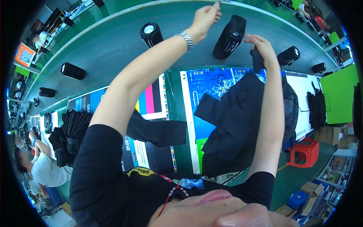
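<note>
My left hand (206, 22) reaches over the far side of the grey-green conveyor belt (109, 49). Its fingers are apart, one stretched out, and nothing shows in them. Between my hands a black portable speaker (230, 38) lies on the belt. Its far end is plain dark; I cannot tell whether cloth covers it. My right hand (263, 48) is just right of that speaker, fingers pointing toward it. A small black cloth pouch (257, 60) hangs from the right hand's curled fingers. Below, a pile of black cloth (236, 113) lies on the printed work surface.
More black speakers stand or lie along the belt, one (151, 34) left of my hands and another (289, 56) to the right. Bundled black pouches (73, 128) lie at the left. A red plastic stool (304, 153) is at the right. A person in white (45, 166) works at far left.
</note>
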`<move>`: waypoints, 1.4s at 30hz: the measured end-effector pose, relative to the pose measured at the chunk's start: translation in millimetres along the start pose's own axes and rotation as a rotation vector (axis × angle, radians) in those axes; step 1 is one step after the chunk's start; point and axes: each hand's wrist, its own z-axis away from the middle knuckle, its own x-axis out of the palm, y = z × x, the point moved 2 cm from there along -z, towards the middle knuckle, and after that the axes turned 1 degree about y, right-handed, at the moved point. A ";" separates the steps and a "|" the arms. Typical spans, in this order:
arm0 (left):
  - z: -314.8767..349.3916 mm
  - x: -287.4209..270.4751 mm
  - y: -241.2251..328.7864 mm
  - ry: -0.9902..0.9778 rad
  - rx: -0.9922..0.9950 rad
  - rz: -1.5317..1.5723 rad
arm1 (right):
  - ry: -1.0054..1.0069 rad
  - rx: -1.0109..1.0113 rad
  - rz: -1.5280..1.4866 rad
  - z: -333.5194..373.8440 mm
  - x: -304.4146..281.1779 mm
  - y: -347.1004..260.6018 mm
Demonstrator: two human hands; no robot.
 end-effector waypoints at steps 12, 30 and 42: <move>33.6 45.9 -32.7 0.033 -0.130 0.244 | 0.204 -0.019 -1.446 -54.8 92.2 26.7; 36.9 13.4 -94.7 0.125 -0.190 -0.179 | 0.677 -0.270 0.080 -40.7 112.7 71.7; 155.6 -80.5 54.7 -0.137 -0.134 -0.149 | 0.033 0.035 -1.671 25.1 44.4 -41.2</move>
